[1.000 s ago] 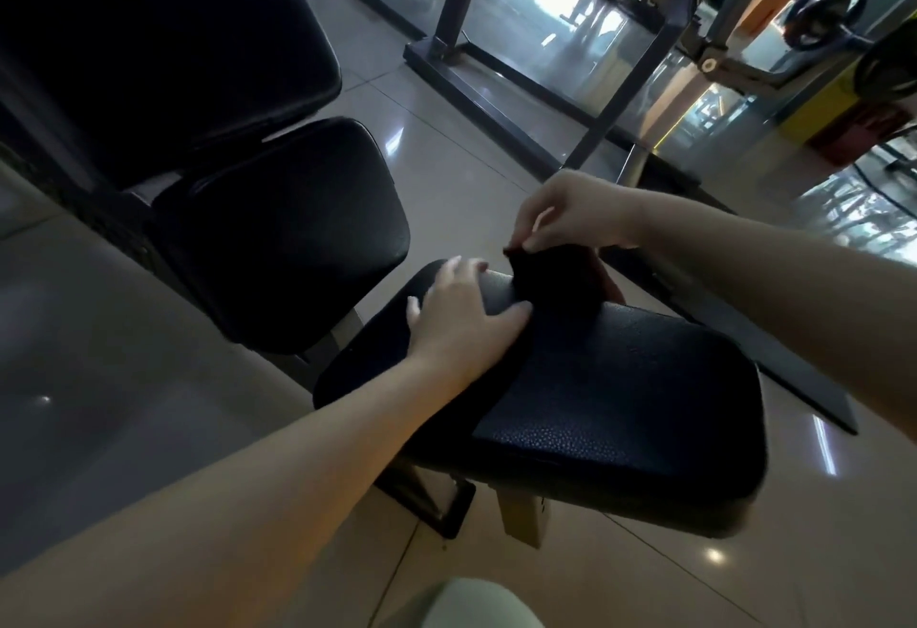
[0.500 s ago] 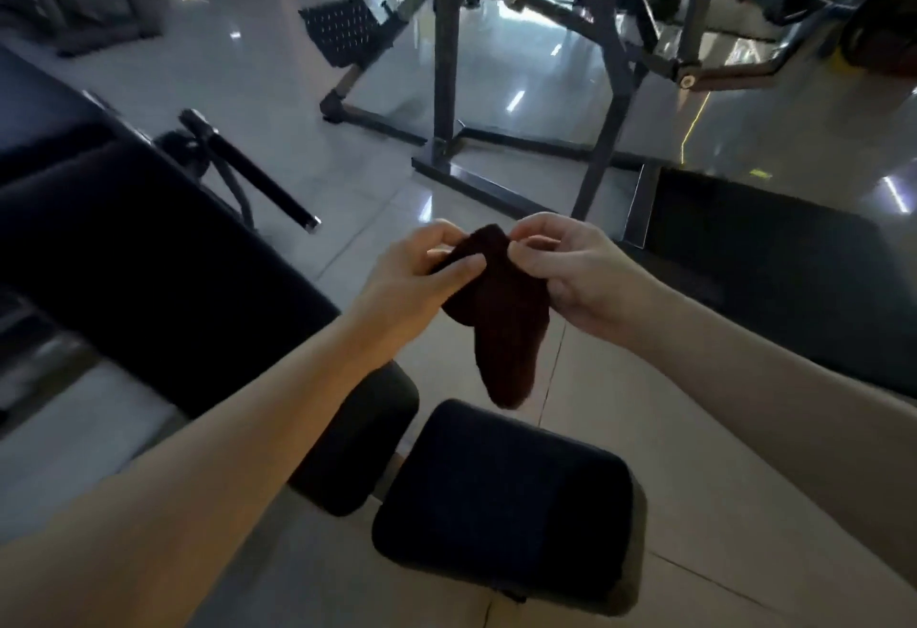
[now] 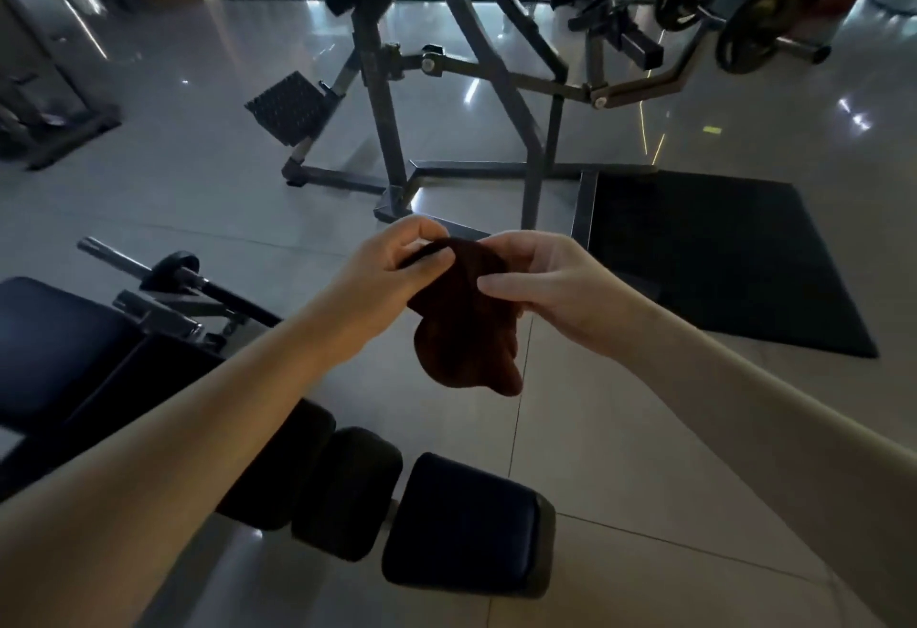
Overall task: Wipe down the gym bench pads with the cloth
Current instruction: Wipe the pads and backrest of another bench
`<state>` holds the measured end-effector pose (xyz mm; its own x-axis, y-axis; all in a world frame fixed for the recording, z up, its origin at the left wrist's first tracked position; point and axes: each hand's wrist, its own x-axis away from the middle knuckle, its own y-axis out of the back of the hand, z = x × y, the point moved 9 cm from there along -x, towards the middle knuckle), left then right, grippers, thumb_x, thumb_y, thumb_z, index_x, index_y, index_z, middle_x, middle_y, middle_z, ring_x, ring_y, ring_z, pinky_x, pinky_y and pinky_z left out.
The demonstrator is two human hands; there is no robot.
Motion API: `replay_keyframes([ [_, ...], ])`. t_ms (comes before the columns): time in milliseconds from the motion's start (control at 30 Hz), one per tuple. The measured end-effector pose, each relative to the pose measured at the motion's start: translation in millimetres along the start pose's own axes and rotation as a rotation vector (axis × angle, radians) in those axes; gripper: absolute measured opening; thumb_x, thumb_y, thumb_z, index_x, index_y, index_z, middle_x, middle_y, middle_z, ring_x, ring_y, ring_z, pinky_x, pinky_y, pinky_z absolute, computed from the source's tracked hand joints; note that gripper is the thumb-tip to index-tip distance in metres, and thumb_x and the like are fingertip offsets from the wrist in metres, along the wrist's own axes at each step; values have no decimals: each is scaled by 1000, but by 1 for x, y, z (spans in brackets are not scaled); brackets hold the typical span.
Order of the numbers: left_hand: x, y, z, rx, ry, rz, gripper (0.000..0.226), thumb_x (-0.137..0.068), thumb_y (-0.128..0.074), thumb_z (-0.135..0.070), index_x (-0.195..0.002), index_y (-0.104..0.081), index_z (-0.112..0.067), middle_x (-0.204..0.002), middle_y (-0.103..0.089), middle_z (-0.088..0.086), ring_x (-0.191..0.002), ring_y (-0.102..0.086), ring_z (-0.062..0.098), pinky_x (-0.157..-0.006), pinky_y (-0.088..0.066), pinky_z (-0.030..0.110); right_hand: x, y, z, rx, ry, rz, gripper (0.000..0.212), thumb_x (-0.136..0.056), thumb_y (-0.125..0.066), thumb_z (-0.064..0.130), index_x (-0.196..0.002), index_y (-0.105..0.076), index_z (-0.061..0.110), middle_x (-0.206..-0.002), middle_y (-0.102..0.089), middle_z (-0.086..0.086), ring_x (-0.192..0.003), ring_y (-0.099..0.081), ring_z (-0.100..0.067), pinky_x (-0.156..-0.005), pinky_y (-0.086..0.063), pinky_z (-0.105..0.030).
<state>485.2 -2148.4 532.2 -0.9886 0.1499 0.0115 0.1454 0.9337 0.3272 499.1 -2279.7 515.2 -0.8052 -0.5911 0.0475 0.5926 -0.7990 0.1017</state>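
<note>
Both hands were up in the air with the dark brown cloth (image 3: 461,339) between them. The left hand (image 3: 392,270) pinched its top edge, thumb against curled fingers. The right hand (image 3: 546,285) pinched the other side, thumb in front and fingers curled behind the fabric. The cloth hung in a bunched lump, well apart from the black bench pads below: a square end pad (image 3: 466,523) closest, two roller pads (image 3: 347,493) just beside it, and a bigger seat pad (image 3: 44,344) off left. Past the hands, a steel plate-loaded machine (image 3: 387,131) stood on the glossy tile floor (image 3: 620,454) next to a black rubber mat (image 3: 719,260).
</note>
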Motion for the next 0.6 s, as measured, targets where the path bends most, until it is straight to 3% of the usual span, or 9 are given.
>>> replay_keyframes([
  [67, -6, -3, -31, -35, -24, 22, 10, -101, -49, -15, -103, -59, -12, -87, -66, 10, -77, -68, 9, -69, -55, 18, 8, 13, 25, 33, -12, -8, 17, -94, -61, 8, -110, -63, 12, -101, -64, -18, -92, -61, -33, -83, -48, -37],
  [200, -9, -10, -73, -118, -85, 83, 11, -102, -46, -17, -102, -57, -15, -82, -61, 4, -69, -63, 4, -62, -52, 15, 22, 26, 65, 158, -14, 6, 15, -93, -62, 10, -106, -63, 17, -87, -66, 3, -83, -61, -15, -75, -52, -27],
  [367, -5, -8, -98, -85, -106, 161, 11, -101, -47, -21, -101, -57, -17, -75, -62, -5, -70, -63, 7, -64, -52, 20, 37, 26, 97, 146, 38, -44, 16, -93, -59, 5, -104, -62, 16, -91, -69, 6, -94, -68, -12, -84, -55, -26],
  [467, 1, 1, -105, -9, -94, 177, 16, -94, -56, -30, -101, -59, -16, -80, -64, -5, -80, -66, 12, -72, -53, 24, 45, 22, 111, 16, 104, -138, 19, -92, -58, 2, -108, -63, 10, -116, -65, 5, -111, -64, -17, -95, -53, -35],
  [600, 9, 10, -110, 129, -57, 218, 37, -80, -65, -40, -106, -62, -14, -98, -68, 11, -99, -68, 25, -93, -55, 47, 53, 1, 136, -251, 240, -249, 14, -88, -61, 10, -101, -64, 13, -144, -53, 7, -134, -49, -14, -105, -48, -42],
])
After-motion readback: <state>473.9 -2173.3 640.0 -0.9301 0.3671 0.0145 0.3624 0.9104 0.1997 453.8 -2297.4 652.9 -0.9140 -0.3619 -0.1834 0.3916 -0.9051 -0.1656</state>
